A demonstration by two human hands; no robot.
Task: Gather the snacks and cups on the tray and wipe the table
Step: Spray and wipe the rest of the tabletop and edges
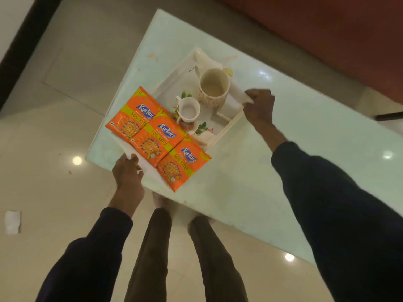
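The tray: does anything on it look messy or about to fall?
The snack packets overlap, and the nearest one pokes past the edge of the tray, so it might slide off. An orange smudge marks the table beyond the tray.

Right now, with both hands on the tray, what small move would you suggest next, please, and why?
Probably lift the tray level, clear of the table: left hand and right hand grip its ends, the snack packets and cups are aboard, one packet overhangs, and only wiping remains.

Likely a home: low table (283,138) beside red sofa (327,29), tiled floor (43,192).
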